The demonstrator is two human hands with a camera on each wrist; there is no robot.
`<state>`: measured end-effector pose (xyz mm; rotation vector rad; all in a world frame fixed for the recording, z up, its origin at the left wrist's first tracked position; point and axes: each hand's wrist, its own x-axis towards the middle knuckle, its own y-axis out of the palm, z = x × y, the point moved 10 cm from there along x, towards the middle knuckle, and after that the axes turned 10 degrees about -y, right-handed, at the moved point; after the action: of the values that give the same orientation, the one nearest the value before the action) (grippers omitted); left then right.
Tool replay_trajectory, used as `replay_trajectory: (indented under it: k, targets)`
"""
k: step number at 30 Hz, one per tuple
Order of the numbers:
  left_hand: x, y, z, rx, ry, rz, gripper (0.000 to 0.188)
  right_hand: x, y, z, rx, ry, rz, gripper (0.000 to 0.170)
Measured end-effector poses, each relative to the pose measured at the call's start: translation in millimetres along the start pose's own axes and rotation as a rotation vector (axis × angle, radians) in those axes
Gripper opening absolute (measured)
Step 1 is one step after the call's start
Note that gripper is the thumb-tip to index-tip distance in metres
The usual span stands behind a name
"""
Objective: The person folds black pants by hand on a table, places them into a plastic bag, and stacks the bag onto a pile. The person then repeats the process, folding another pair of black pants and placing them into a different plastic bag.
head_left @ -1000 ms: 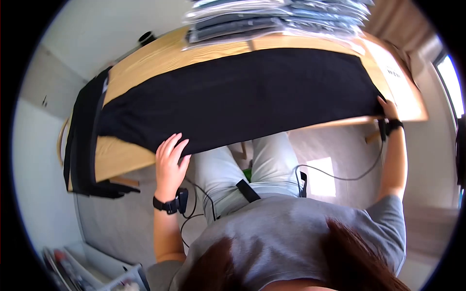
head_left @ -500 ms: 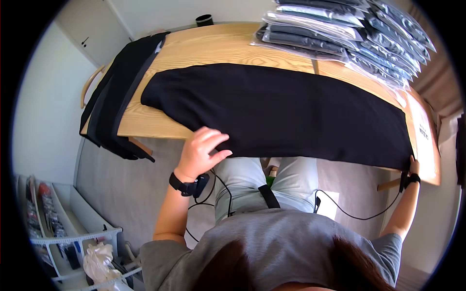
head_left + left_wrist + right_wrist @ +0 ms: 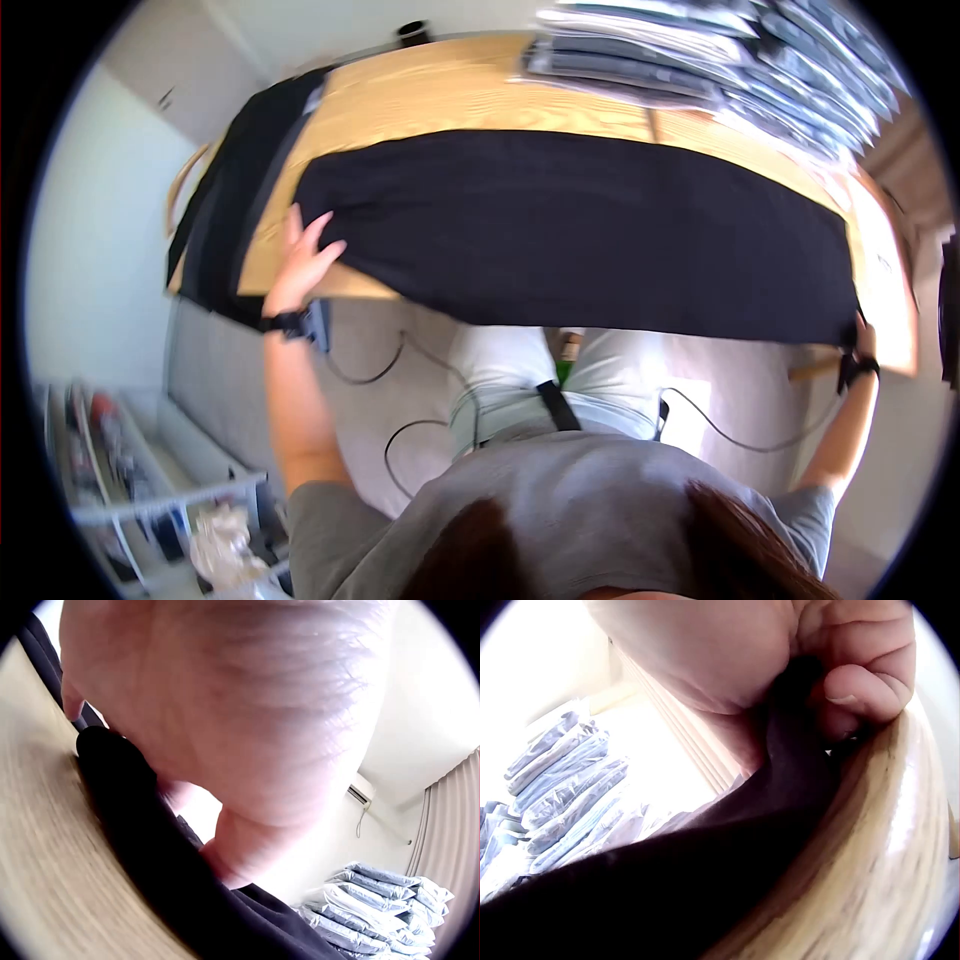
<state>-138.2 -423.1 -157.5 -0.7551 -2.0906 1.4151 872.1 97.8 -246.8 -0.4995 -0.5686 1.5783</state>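
A long black garment (image 3: 580,230), wide at its right end and narrower at its left, lies flat across the wooden table (image 3: 430,80). At its narrow end my left hand (image 3: 300,262) has its fingers spread, with the fingertips right at the cloth's edge. The left wrist view shows the thumb touching the dark cloth (image 3: 150,832). My right hand (image 3: 864,338) grips the near right corner. Up close in the right wrist view, cloth (image 3: 799,750) is bunched between thumb and curled fingers at the table's rounded edge.
Several bagged, folded garments (image 3: 640,60) are stacked at the back right. More dark clothing (image 3: 240,180) hangs over the table's left end. A black cup (image 3: 413,34) stands at the back. Cables (image 3: 740,440) run from both wrists; a grey divided bin (image 3: 170,490) sits low at the left.
My left hand has moved left along the near edge to the garment's narrow end, where the cloth now lies smoother. My right hand keeps its grip on the corner. The head view has turned leftward.
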Motion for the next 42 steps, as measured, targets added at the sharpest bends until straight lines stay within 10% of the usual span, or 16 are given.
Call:
replay_trajectory:
  k: [2, 3, 4, 5, 6, 18, 20, 26, 34, 42]
  targets:
    - [-2.2, 0.0, -14.4, 0.027, 0.066, -0.079, 0.057, -15.6, 13.6, 17.9, 0.204, 0.006, -0.038, 0.04]
    - [0.2, 1.6, -20.7, 0.061, 0.154, -0.155, 0.058, -12.9, 2.5, 17.6, -0.293, -0.077, 0.012, 0.041]
    - [-8.6, -5.3, -37.7, 0.104, 0.188, -0.224, 0.06, -29.1, 15.0, 37.6, 0.158, -0.067, -0.059, 0.044]
    - [-15.1, -9.2, -52.8, 0.22, 0.211, -0.267, 0.062, -53.2, 7.3, 84.8, -0.469, 0.124, -0.099, 0.048]
    - [-18.4, -7.8, -56.5, 0.21, 0.286, -0.291, 0.063, -51.0, 1.9, 75.0, -0.298, 0.083, -0.148, 0.05]
    - [-69.5, 50.5, -126.1, 0.255, 0.192, 0.002, 0.055, -63.0, -9.6, 118.4, -0.477, 0.309, -0.038, 0.036]
    - [-70.8, 50.2, -128.7, 0.262, 0.198, -0.017, 0.055, -3.8, -23.7, 128.7, -0.937, -0.042, -0.059, 0.035]
    - [-61.4, 58.8, -111.3, 0.341, 0.234, -0.101, 0.057, 55.7, 30.7, 223.4, -0.402, -0.03, 0.08, 0.024]
    - [-64.1, 58.8, -109.3, 0.383, 0.24, -0.072, 0.059, 123.2, 112.6, 228.7, -0.814, -0.607, 0.263, 0.035]
    - [-44.1, 75.7, -78.0, 0.467, 0.267, 0.019, 0.062, 115.8, 91.6, 230.5, -0.637, -0.273, 0.26, 0.019]
